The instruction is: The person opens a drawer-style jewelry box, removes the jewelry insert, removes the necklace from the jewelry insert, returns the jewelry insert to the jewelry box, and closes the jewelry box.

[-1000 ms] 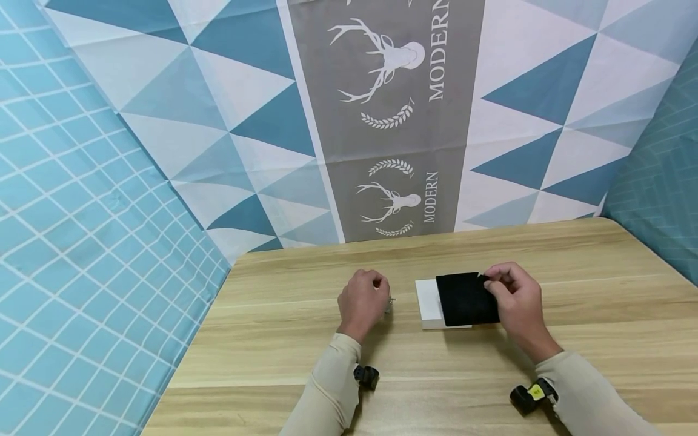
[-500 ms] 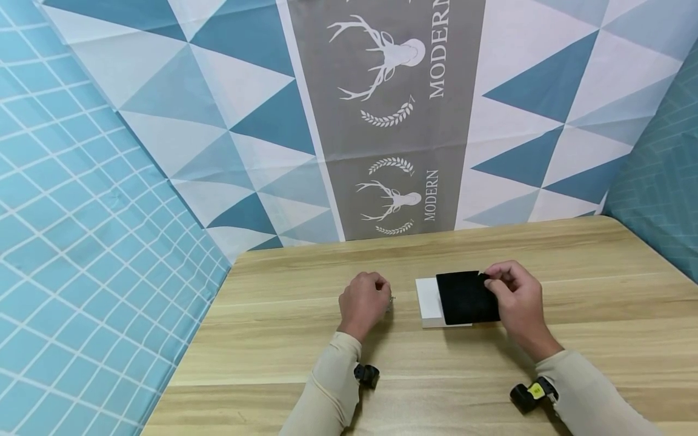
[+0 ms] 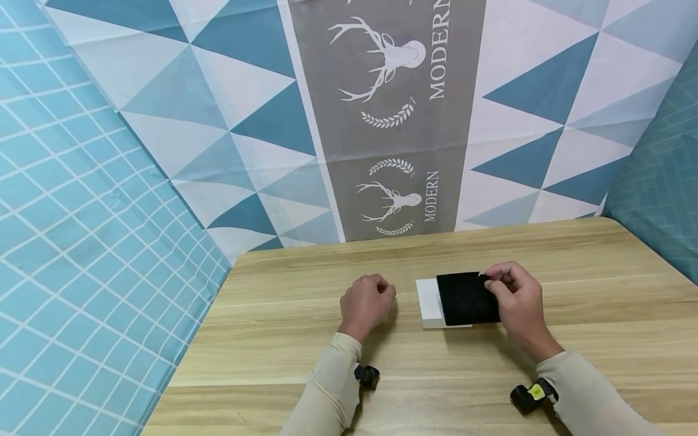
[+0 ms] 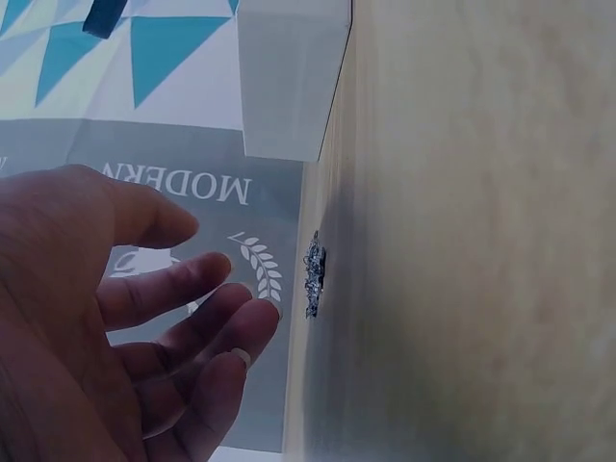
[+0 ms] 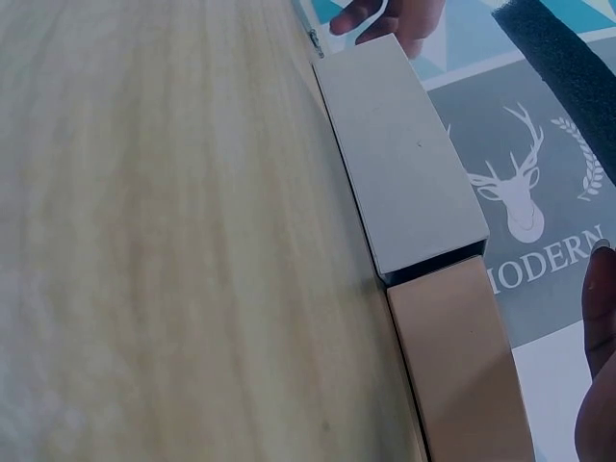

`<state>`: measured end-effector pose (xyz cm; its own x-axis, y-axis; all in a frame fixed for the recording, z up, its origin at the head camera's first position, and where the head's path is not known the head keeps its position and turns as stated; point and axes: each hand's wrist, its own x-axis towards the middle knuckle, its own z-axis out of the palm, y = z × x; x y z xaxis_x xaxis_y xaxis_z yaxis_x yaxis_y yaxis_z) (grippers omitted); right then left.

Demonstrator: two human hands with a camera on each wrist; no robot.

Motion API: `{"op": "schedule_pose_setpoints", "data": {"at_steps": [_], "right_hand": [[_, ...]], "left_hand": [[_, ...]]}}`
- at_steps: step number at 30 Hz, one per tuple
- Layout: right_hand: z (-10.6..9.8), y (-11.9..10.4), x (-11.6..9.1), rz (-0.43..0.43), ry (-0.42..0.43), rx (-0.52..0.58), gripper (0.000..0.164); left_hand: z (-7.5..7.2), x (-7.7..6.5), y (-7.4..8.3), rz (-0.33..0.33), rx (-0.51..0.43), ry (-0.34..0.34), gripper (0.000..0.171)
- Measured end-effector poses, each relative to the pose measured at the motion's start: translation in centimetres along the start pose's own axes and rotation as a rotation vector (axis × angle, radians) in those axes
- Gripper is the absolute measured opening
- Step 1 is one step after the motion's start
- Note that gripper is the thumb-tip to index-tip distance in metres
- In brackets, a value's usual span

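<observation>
My right hand (image 3: 515, 300) pinches a flat black cloth-like square (image 3: 468, 298) by its upper right corner. The square hangs over a white box (image 3: 429, 301) and hides much of it; its dark edge (image 5: 568, 82) shows in the right wrist view. My left hand (image 3: 368, 306) hovers left of the box, fingers loosely bent and apart, holding nothing. Beside those fingers, a small silver chain-like piece (image 4: 314, 277) lies on the table. In the head view the left hand nearly covers it.
A tan box-like part (image 5: 462, 356) adjoins the white box, seen in the right wrist view. The wooden table (image 3: 272, 339) meets a patterned cloth backdrop (image 3: 403, 121) at the back. Blue tiled cloth (image 3: 98, 242) hangs at the left.
My left hand has shifted slightly right, covering more of the silver piece in the head view. The right hand and the black square have stayed in place.
</observation>
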<state>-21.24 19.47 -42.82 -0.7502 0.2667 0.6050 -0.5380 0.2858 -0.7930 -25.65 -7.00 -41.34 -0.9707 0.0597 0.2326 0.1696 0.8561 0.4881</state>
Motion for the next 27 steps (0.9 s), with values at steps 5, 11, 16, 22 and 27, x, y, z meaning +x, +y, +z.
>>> {"op": "schedule_pose_setpoints", "data": {"at_steps": [5,11,16,22,27], "right_hand": [[0.0,-0.1,0.0,0.004,0.001,0.006,0.018],[0.0,-0.1,0.1,0.007,0.008,-0.001,0.018],[-0.7,0.0,0.4,0.005,0.021,-0.022,0.017],[-1.7,0.3,0.9,0.011,0.056,-0.037,0.016],[-2.2,0.5,1.2,0.015,0.065,-0.041,0.014]], "left_hand": [[0.0,-0.1,0.2,0.008,0.006,-0.013,0.017],[0.2,-0.2,0.4,0.021,0.024,-0.029,0.02],[0.3,-0.3,0.5,0.035,0.027,-0.038,0.021],[0.2,-0.4,0.5,0.026,0.025,-0.041,0.02],[0.3,-0.4,0.5,0.041,0.009,-0.068,0.021]]}}
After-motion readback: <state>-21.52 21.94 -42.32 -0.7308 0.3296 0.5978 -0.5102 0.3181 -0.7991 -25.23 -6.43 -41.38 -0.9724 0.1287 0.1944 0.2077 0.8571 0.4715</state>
